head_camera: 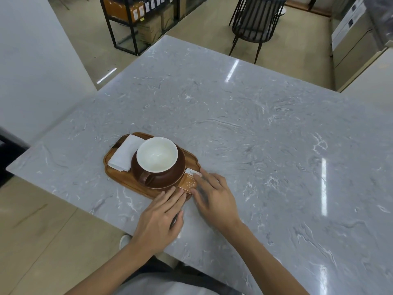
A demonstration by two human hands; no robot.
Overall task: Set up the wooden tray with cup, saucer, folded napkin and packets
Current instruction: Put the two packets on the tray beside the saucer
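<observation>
Both hands flat-fingered, left hand (158,218) and right hand (212,194) press and square the orange packet (188,182) at the wooden tray's (119,177) near-right corner beside the saucer (170,182), near the bench's (255,124) near edge; best nudge lightly, parallel to the tray edge, without bumping the cup (157,155) or folded napkin (124,154).

On my feed, both forearms are bare to the frame's edge, with no sleeves, watch or rings on the left hand (158,218) or right hand (214,194). A pale grey garment covers my lap.
</observation>
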